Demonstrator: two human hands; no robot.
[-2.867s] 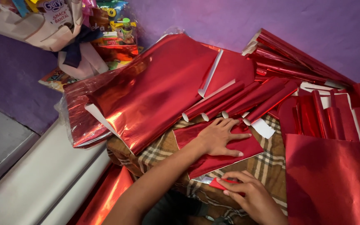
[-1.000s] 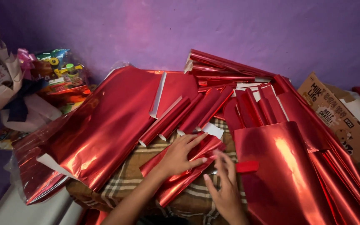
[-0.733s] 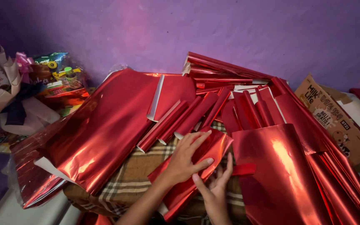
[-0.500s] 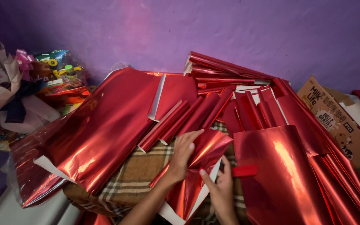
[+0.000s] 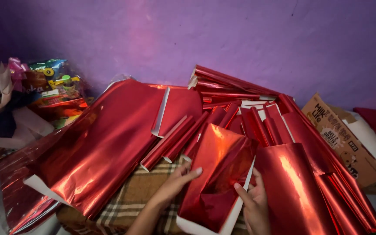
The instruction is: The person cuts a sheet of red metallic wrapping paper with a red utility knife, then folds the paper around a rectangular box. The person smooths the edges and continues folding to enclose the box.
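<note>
Fingers of the left hand (image 5: 177,180) and right hand (image 5: 254,201) pinch opposite edges of a red foil sheet (image 5: 217,174), lifted and partly curled above the plaid cloth (image 5: 129,200). Judged part-way: many rolled foil tubes (image 5: 223,117) lie behind, while a large flat foil sheet (image 5: 105,139) is unrolled at left. Brown printed carton (image 5: 342,139) sits far right; colourful toy packet (image 5: 53,89) far left, against the purple wall (image 5: 240,39).

A home craft corner: purple wall (image 5: 240,35), plaid cloth (image 5: 131,204), heaped red foil sheets (image 5: 105,143).
</note>
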